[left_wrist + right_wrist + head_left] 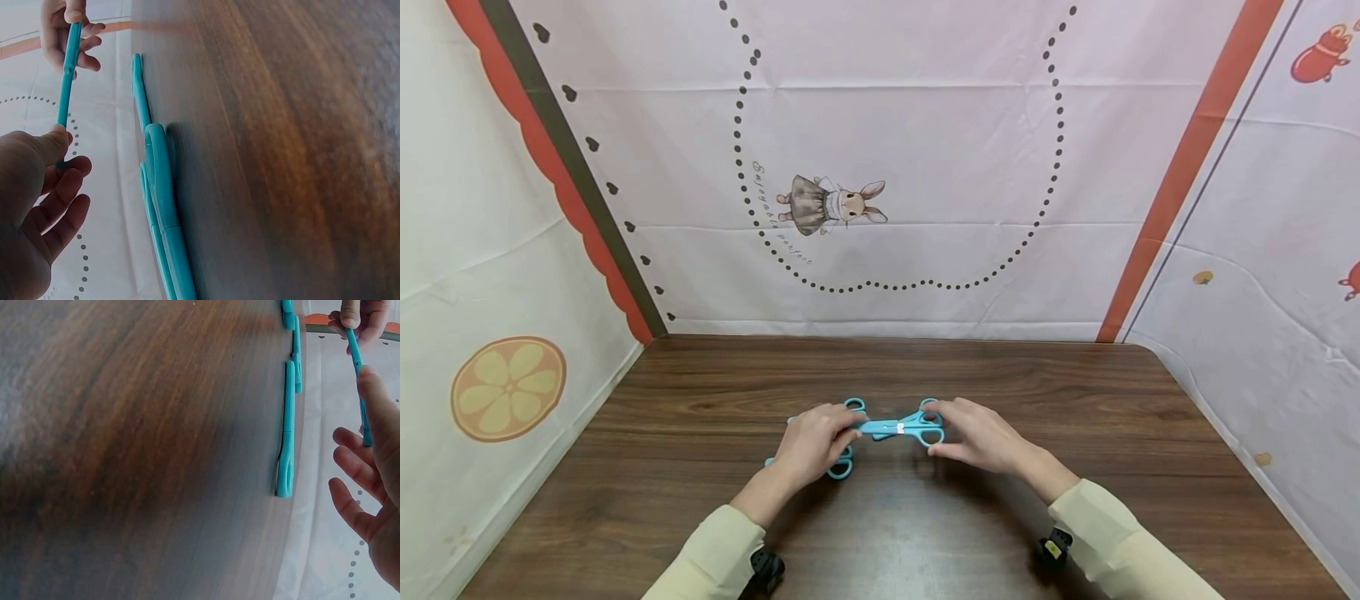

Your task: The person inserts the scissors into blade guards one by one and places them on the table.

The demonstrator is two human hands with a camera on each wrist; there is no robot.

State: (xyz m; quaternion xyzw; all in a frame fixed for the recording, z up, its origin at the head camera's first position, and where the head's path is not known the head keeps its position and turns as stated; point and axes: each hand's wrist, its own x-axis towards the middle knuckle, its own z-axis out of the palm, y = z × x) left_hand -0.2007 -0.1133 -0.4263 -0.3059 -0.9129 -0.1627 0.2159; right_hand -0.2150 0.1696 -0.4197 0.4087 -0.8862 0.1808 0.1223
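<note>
A pair of turquoise scissors (887, 427) is held level above the table, blades toward the left. The left hand (816, 437) pinches its blade end between thumb and fingers. At the handle loops, the right hand (981, 435) grips with thumb and fingertips, its other fingers loosely bent in the right wrist view. Below lie more turquoise scissors: one pair (841, 469) is partly covered by the left hand, another loop (854, 404) shows behind that hand. A further pair (286, 431) lies flat under the right hand's side, largely behind the held pair in the head view.
The dark wood table (925, 533) carries the scissors near its middle. A white printed cloth (895, 167) with a rabbit figure hangs behind the back edge, and similar cloth walls (512, 275) stand at both sides.
</note>
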